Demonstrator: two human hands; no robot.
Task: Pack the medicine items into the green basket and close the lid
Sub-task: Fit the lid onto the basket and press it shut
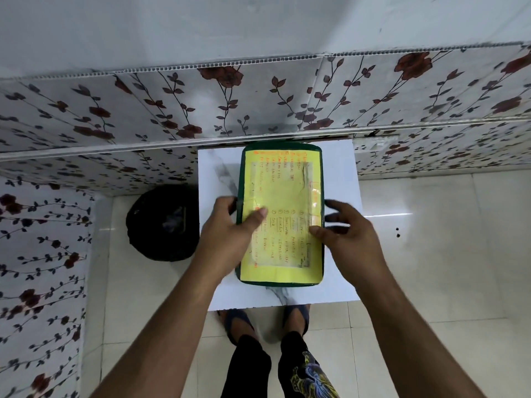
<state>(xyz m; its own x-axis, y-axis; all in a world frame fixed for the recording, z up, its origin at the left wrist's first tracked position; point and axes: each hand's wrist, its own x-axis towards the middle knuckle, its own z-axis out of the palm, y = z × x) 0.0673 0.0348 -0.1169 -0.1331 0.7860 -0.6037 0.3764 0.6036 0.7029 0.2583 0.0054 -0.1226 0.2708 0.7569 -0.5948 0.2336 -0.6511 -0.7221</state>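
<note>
The green basket [280,278] stands on a small white marble-patterned table [339,173]. Its lid [284,193] lies flat on top, covered by a yellow sheet with orange and dark handwriting. My left hand [230,222] grips the basket's left edge, thumb lying on the lid. My right hand [344,228] holds the right edge, thumb on the lid and fingers down the side. No medicine items are visible; the inside of the basket is hidden by the lid.
A black round bin [162,222] sits on the tiled floor left of the table. Floral-patterned wall panels [172,110] run behind and to the left. My feet in sandals [238,320] stand just below the table's near edge.
</note>
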